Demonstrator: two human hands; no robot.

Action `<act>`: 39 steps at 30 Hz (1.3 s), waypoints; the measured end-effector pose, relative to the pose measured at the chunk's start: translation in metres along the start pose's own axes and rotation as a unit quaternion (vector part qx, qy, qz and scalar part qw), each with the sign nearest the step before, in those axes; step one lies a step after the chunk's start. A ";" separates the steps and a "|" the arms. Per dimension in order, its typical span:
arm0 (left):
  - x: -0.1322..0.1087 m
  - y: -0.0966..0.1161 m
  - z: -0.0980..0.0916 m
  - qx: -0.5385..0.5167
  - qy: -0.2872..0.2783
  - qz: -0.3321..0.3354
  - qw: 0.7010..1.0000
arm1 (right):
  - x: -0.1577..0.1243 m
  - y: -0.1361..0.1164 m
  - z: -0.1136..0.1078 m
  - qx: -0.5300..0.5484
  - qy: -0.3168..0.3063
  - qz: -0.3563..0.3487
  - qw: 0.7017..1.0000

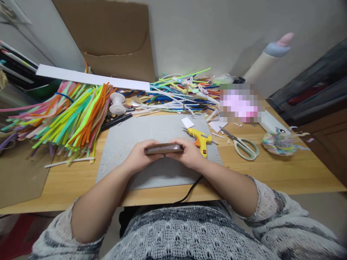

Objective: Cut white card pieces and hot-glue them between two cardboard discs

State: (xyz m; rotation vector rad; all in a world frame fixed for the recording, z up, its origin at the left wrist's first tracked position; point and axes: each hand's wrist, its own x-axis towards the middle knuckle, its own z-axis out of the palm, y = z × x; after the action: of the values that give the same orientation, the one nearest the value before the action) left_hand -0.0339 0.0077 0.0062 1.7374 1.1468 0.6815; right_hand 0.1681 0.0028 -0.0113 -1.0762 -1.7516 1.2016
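Both hands are over the bench (260,177), a pale wooden one, meeting at one object: a flat, brown cardboard piece with a pale inside (163,149), held edge-on above the large grey cutting mat (159,177). The left hand (139,156) grips its left end and the right hand (188,153) its right end, the fingers of each closed round the cardboard and pinching it between near and far faces.

Just beside the right hand, a yellow glue gun (201,138) lies on its side on the mat, its nozzle toward a small white paper square (188,122). Further right on the wood rest scissors with pale green handles (248,149), blades slightly parted, and beyond them a fuzzy, pastel multicoloured ball (279,143).

To the left, thick bundles of bright fuzzy craft stems (67,122) spread out, a clear plastic spool (118,104) near their right edge. A long white strip (92,77) lies across them, and a big brown cardboard sheet (116,32) leans against the wall (200,32).
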 end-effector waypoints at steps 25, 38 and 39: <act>0.002 0.000 0.003 0.008 0.011 -0.006 1.000 | 0.002 -0.002 0.002 0.014 0.007 0.021 1.000; -0.001 -0.002 0.001 0.037 0.011 -0.022 0.999 | 0.010 -0.038 -0.132 -0.130 0.286 -0.062 0.947; -0.001 -0.003 0.001 0.043 0.011 -0.018 0.999 | 0.014 -0.033 -0.157 -0.188 0.368 -0.045 0.909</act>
State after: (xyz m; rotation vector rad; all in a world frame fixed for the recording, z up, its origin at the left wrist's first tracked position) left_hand -0.0345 0.0065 0.0033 1.7806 1.2362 0.6387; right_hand 0.2973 0.0601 0.0669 -1.4152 -1.4115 0.3008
